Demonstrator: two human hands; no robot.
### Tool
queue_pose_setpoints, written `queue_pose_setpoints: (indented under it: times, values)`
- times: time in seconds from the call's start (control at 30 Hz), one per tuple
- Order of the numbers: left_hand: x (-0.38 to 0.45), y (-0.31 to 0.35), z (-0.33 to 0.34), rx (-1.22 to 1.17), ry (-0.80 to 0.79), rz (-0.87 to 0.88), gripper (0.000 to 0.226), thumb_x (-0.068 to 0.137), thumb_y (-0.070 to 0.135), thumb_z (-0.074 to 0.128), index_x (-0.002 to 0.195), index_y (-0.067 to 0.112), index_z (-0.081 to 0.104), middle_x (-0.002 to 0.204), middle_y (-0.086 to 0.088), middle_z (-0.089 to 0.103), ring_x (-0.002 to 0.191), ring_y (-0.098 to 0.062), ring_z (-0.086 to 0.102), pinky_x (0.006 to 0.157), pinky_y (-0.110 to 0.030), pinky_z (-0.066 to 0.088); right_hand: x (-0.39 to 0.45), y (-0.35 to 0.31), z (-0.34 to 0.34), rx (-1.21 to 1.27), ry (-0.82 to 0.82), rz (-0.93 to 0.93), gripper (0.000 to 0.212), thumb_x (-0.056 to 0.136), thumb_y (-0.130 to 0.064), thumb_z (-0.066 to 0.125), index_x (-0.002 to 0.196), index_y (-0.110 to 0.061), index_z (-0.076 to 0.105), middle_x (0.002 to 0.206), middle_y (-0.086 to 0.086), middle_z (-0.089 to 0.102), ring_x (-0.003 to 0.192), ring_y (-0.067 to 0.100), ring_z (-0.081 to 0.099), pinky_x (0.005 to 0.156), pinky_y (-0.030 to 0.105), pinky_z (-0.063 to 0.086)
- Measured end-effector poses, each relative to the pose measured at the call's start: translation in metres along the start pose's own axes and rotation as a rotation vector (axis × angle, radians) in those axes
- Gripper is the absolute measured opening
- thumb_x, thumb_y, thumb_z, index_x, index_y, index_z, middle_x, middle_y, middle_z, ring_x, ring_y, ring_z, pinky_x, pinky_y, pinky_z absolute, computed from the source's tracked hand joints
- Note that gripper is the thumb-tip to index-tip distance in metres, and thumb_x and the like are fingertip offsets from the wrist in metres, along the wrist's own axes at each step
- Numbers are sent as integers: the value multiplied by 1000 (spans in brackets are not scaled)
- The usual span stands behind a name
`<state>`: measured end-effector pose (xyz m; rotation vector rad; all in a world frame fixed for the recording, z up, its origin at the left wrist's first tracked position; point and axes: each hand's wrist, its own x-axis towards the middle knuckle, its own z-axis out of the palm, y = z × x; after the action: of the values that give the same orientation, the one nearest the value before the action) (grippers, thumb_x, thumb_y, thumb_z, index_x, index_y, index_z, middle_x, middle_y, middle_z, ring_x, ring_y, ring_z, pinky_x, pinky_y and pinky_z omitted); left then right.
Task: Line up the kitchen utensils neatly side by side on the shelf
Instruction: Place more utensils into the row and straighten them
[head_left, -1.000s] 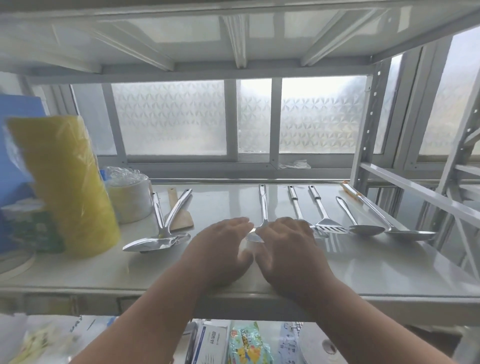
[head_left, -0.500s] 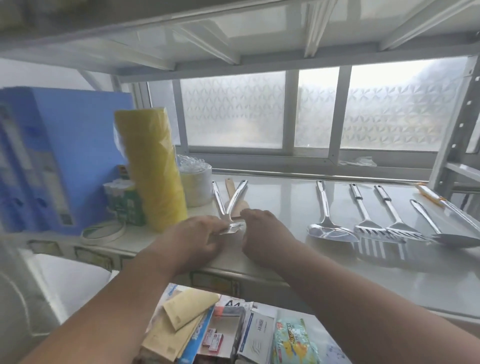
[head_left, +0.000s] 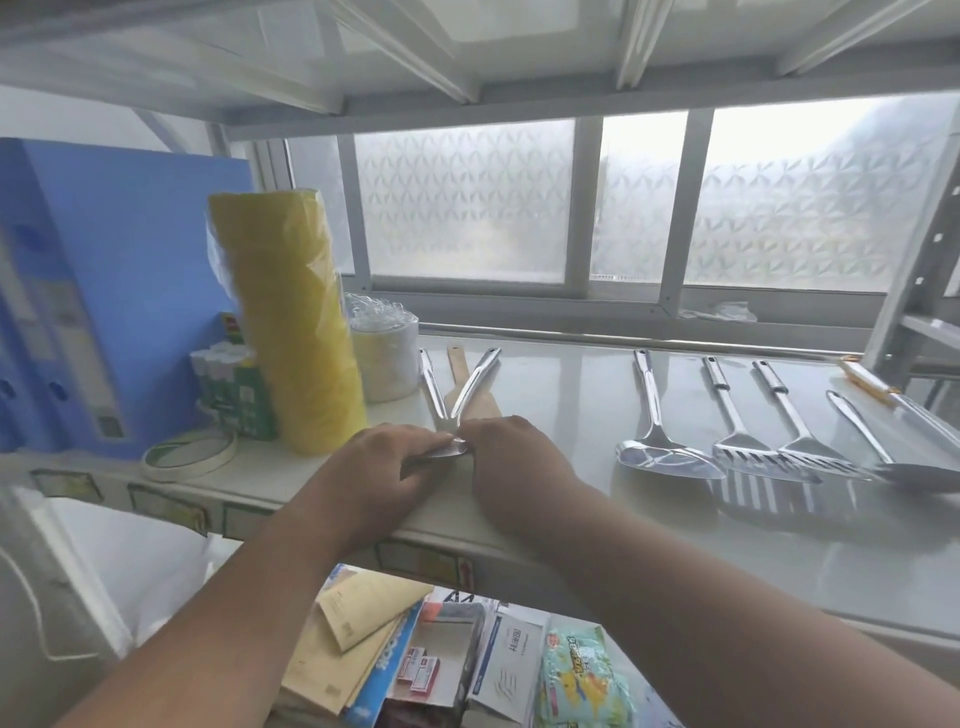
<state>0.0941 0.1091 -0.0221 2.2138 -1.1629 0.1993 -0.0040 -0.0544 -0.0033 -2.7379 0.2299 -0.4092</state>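
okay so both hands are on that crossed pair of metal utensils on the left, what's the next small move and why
Probably lift one crossed utensil off the other and set it down beside the solid spatula. Their handles form a V over a wooden spatula, while the row at right lies parallel. Both the left hand and right hand already touch their heads.

We could not see the heads of the two crossed utensils (head_left: 470, 387), hidden under both hands.

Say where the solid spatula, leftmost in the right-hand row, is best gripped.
Probably the solid spatula is best pinched mid-handle from above, across its width. The handle lies flat, pointing toward the window, with bare shelf on its left; the slotted spatula lies close on its right, so coming from the left looks easier.
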Motion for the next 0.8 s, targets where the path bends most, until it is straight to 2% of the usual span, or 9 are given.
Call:
queue_pose_setpoints:
  times: [0.07,0.13,0.2,0.3,0.37,0.43,0.5,0.67,0.8]
  values:
    - [-1,3,-2,-12,3,9,32,100,44,63,125,64,59,98,54,60,109,19,59,98,-21,51,-4,-1,-2,-30,12,40,33,88,-2,38,105,-18,61,99,11,61,90,33,59,70,33,40]
    - [-3,4,-3,-37,7,38,24,101,51,64,121,64,60,102,48,66,110,14,61,96,-22,51,-5,-1,-1,-51,52,78,32,85,0,37,107,-13,56,91,10,56,85,35,59,67,34,40]
    - [-4,5,-4,-39,21,82,17,103,52,60,117,61,60,110,41,68,109,9,63,93,-22,51,-5,0,-2,-86,65,96,44,84,1,38,121,-12,58,96,12,61,90,36,62,69,36,43]
    - [-8,-1,-1,-66,123,116,30,102,52,57,119,40,77,102,46,68,106,12,65,95,-23,52,-9,3,-8,-189,84,86,48,84,2,39,125,-12,58,103,16,67,96,38,64,72,37,42]
    - [-8,-4,1,-46,188,120,39,101,46,57,123,24,80,110,38,69,107,6,67,98,-26,54,-15,5,-14,-275,123,86,42,86,2,40,121,-9,59,104,16,68,97,38,63,74,36,38]
    - [-3,-2,3,-9,210,142,29,103,31,64,125,19,80,116,18,77,108,-4,71,98,-28,56,-20,9,-17,-360,153,90,35,89,1,41,116,-8,62,107,16,69,101,37,62,77,38,36]
    - [5,8,6,11,232,191,23,101,16,71,122,19,80,116,8,81,106,-10,74,96,-28,56,-25,15,-19,-435,175,100,33,90,-1,41,112,-9,64,108,14,69,104,35,61,84,40,39]
    - [35,43,25,41,277,275,24,98,7,73,118,17,81,111,2,82,100,-19,77,93,-32,59,-40,39,-29,-508,233,143,33,91,-4,41,114,-12,63,106,13,70,106,33,60,93,41,41]
    - [54,60,45,37,328,253,25,98,7,73,118,18,82,110,0,83,99,-23,77,91,-34,60,-54,57,-41,-508,257,184,38,89,-5,41,118,-15,64,104,13,70,104,34,61,94,42,41]
